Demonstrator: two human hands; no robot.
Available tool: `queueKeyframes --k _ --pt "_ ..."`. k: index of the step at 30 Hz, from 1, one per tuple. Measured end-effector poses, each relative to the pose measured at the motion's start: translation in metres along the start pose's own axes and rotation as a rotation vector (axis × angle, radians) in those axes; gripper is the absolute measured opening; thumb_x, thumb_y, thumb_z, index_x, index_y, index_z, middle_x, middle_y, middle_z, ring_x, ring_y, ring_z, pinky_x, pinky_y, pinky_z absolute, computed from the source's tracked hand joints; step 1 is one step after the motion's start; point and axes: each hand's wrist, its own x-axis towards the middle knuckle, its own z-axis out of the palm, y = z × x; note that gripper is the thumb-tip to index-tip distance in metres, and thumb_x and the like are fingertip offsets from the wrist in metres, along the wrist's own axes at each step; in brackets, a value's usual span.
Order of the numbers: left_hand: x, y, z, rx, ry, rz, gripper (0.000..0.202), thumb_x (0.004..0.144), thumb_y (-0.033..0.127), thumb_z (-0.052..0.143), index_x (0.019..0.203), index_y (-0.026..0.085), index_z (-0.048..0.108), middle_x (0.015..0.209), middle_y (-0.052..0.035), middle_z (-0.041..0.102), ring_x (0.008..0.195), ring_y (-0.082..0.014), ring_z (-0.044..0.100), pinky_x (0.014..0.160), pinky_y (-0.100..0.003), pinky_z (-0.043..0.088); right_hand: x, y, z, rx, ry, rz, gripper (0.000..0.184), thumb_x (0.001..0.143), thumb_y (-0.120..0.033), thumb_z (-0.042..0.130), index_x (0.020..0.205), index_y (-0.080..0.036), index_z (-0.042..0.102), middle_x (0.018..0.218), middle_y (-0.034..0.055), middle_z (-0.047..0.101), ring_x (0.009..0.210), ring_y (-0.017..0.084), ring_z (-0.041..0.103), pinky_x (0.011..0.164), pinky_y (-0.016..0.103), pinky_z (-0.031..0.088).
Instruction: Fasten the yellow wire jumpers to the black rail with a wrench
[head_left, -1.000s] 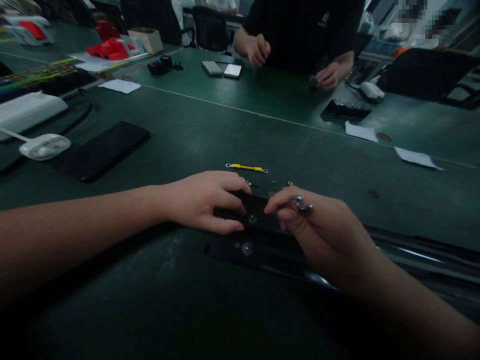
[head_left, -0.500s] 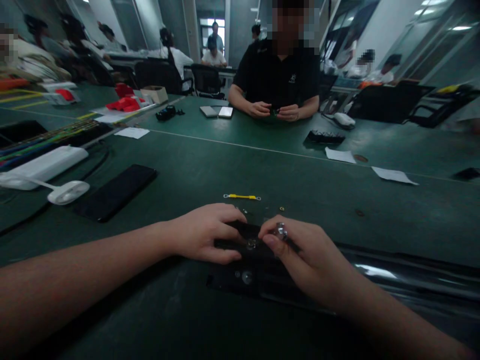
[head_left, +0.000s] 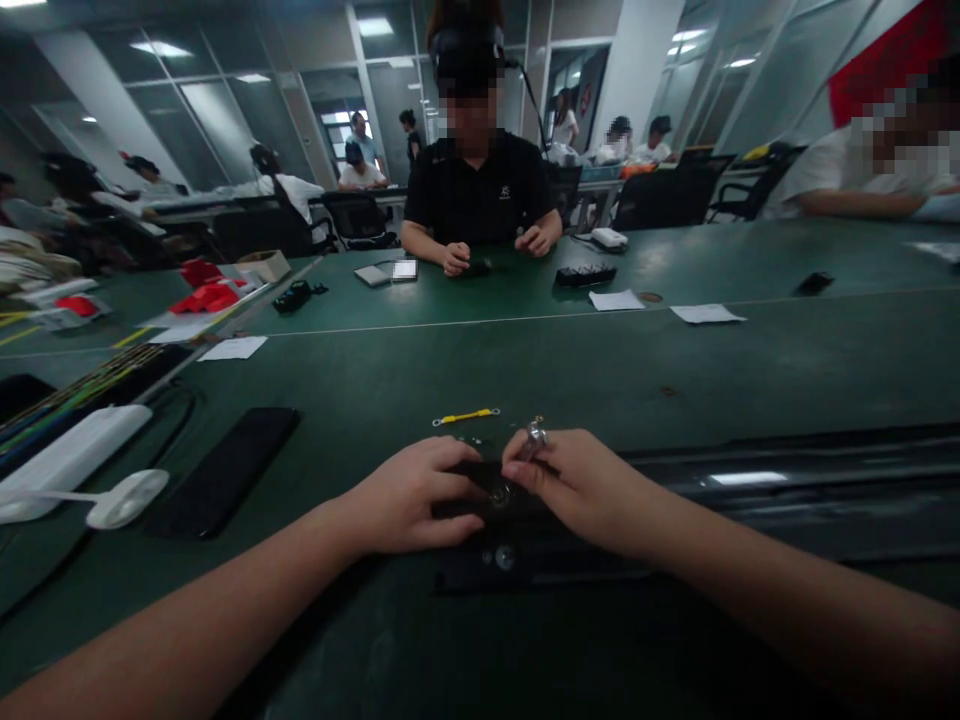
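My left hand (head_left: pixel 420 497) rests at the end of a long, glossy black panel (head_left: pixel 795 505), fingers apart, thumb and fingertips around a small metal ring (head_left: pixel 499 494) on it. Between the closed thumb and fingers of my right hand (head_left: pixel 585 490) is a small shiny metal piece (head_left: pixel 534 438); its exact kind is unclear. This hand hovers over the panel, just right of the ring. A round metal stud (head_left: pixel 504 557) shows on the panel's near side. Beyond my hands lies a short yellow wire with ring terminals (head_left: pixel 466 416), a few tiny bits beside it.
A black phone (head_left: pixel 232 470), a white power strip (head_left: pixel 75 460) and a white plug (head_left: pixel 127 498) with its cable lie on the left. Across the green table sits a person in a black shirt (head_left: pixel 480 190). Paper slips (head_left: pixel 616 300) and a black block (head_left: pixel 586 276) lie farther off.
My view has swung up and to the right. My right hand keeps the metal piece, now tilted differently; my left hand stays by the ring. The person opposite has moved their hands apart.
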Motion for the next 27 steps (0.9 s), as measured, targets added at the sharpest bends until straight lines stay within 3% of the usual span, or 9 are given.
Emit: queueKeyframes --k 9,18,27 --pt "0.0008 -0.0006 -0.0009 0.012 -0.017 0.009 0.032 0.098 0.043 0.058 0.112 0.019 0.075 0.123 -0.0133 0.064 0.11 -0.0289 0.062 0.093 -0.044 0.053 0.0 -0.0035 -0.0001 0.008 -0.121 0.037 0.013 0.098 -0.012 0.059 0.093 -0.017 0.071 0.088 0.0025 0.074 0.081 0.016 0.067 0.076 0.027 0.046" --pt "-0.0004 -0.001 -0.0004 0.003 -0.016 0.016 0.027 0.097 0.039 0.06 0.111 0.021 0.075 0.125 -0.0122 0.064 0.113 -0.0284 0.062 0.096 -0.044 0.052 -0.0023 -0.002 0.0032 -0.095 -0.148 -0.018 0.012 0.1 -0.023 0.063 0.089 -0.019 0.067 0.086 0.0016 0.071 0.08 0.017 0.066 0.073 0.027 0.043" --pt "-0.0004 -0.0013 -0.0011 0.02 -0.037 0.015 0.032 0.098 0.043 0.058 0.113 0.019 0.074 0.124 -0.0136 0.064 0.11 -0.0291 0.062 0.093 -0.046 0.053 -0.0047 -0.008 -0.0013 -0.099 -0.06 -0.047 0.021 0.104 -0.02 0.047 0.093 -0.016 0.064 0.081 0.0031 0.065 0.072 0.017 0.059 0.068 0.028 0.042"
